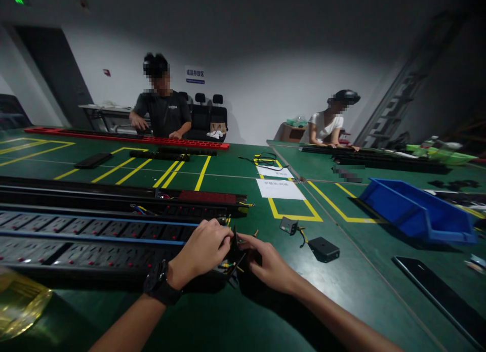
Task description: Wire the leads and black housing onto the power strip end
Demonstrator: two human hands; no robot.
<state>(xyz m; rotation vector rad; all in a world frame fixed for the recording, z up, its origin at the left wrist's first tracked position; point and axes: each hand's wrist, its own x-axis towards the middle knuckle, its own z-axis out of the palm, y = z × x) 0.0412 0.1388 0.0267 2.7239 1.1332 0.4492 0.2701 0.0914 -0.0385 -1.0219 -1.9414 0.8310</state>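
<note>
My left hand is curled closed at the right end of a long black power strip with rows of sockets, fingers pinching a small black part there. A black watch sits on that wrist. My right hand meets it from the right, fingers closed on the same black part, where yellow and dark wires stick out. A second long black strip with an open red section lies just behind.
A small grey module wired to a black box lies to the right. A blue bin, white papers and a dark flat bar are further right. Two people work at the far tables, one behind a red strip.
</note>
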